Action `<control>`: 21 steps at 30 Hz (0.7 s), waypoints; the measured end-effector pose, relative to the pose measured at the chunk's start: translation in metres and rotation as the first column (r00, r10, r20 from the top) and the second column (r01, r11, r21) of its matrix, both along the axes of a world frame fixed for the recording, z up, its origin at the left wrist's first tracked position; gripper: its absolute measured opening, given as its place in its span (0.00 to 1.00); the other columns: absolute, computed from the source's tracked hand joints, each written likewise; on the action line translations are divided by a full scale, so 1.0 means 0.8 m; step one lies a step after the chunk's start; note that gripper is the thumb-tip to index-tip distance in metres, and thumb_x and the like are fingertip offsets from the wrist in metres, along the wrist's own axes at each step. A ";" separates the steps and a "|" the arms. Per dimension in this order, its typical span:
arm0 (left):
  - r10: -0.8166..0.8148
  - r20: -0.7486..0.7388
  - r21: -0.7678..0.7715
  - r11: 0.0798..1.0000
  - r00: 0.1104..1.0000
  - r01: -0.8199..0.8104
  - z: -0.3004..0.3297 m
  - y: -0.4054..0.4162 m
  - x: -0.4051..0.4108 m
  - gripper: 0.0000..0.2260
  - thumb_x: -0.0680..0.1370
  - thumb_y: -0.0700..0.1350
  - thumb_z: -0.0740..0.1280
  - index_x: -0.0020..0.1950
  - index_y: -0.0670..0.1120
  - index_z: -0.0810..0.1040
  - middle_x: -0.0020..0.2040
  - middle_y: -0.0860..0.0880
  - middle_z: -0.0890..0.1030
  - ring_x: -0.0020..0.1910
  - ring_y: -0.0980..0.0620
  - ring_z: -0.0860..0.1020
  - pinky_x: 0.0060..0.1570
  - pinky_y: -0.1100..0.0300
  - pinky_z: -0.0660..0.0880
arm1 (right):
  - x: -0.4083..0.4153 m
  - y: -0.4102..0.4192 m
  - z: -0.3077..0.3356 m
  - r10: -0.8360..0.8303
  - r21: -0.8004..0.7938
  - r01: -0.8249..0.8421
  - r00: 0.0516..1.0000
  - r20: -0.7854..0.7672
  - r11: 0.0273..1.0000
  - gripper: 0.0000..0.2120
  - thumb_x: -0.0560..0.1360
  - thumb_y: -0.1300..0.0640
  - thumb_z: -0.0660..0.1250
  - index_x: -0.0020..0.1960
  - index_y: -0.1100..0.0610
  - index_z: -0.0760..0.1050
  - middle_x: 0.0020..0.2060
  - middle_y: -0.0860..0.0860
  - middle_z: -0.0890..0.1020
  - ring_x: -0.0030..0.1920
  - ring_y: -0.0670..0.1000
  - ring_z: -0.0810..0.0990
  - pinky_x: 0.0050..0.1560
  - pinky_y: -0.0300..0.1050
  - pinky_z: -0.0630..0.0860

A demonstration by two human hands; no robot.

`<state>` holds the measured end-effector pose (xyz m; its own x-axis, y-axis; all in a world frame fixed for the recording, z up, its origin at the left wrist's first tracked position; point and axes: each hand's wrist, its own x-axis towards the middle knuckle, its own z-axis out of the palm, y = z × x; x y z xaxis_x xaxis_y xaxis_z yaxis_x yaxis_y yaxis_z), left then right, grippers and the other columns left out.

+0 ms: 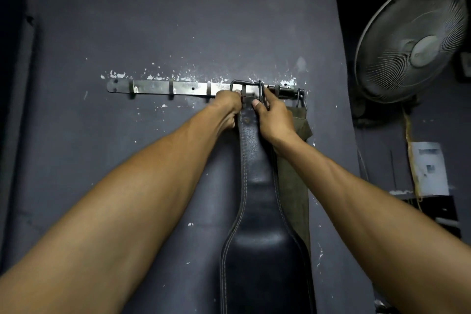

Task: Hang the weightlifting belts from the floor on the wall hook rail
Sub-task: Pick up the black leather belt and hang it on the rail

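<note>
Both grips, my left hand (227, 102) and right hand (274, 116), pinch the metal buckle (246, 89) of the black stitched leather belt (257, 199) against the steel wall hook rail (163, 88); an olive suede belt (295, 176) hangs at three o'clock.

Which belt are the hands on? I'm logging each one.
The black stitched belt: both hands hold its buckle at the rail. The olive belt hangs untouched beside it.
</note>
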<state>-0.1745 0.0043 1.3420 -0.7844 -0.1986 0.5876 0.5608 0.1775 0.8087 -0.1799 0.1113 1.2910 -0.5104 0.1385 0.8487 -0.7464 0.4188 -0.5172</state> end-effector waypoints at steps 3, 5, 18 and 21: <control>0.001 0.019 -0.121 0.993 1.000 0.001 -0.012 -0.001 0.000 0.18 0.88 0.43 0.55 0.38 0.43 0.68 0.18 0.49 0.72 0.09 0.58 0.67 0.10 0.67 0.63 | -0.011 0.011 -0.006 -0.008 0.038 0.005 0.998 0.054 0.999 0.26 0.86 0.50 0.63 0.82 0.53 0.64 0.74 0.54 0.76 0.75 0.56 0.73 0.70 0.44 0.69; -0.066 0.056 -0.136 0.988 0.996 0.073 -0.014 -0.005 -0.003 0.18 0.89 0.46 0.54 0.40 0.44 0.68 0.14 0.53 0.69 0.16 0.57 0.70 0.13 0.65 0.70 | -0.014 0.016 -0.007 0.002 0.039 -0.005 0.998 0.066 0.999 0.26 0.85 0.50 0.63 0.81 0.53 0.65 0.74 0.53 0.76 0.75 0.55 0.73 0.72 0.45 0.68; -0.163 0.095 -0.118 0.978 0.982 0.173 0.010 -0.016 -0.005 0.29 0.87 0.60 0.45 0.40 0.42 0.73 0.19 0.48 0.76 0.17 0.55 0.77 0.20 0.60 0.78 | -0.005 0.026 0.022 -0.013 0.049 0.014 1.000 -0.026 0.999 0.14 0.85 0.52 0.64 0.68 0.49 0.81 0.52 0.46 0.85 0.57 0.47 0.81 0.44 0.32 0.71; -0.132 0.106 -0.102 0.984 0.986 0.143 -0.007 -0.010 -0.005 0.28 0.86 0.61 0.45 0.37 0.45 0.69 0.16 0.51 0.70 0.12 0.56 0.70 0.15 0.64 0.73 | -0.009 0.023 0.009 -0.029 0.099 0.029 1.000 0.001 0.995 0.21 0.85 0.50 0.64 0.77 0.50 0.72 0.66 0.51 0.83 0.68 0.52 0.79 0.59 0.37 0.72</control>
<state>-0.1787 -0.0039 1.3363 -0.8549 -0.0237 0.5183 0.5046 0.1946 0.8412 -0.1872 0.1300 1.2981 -0.5095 0.0689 0.8577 -0.7320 0.4893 -0.4741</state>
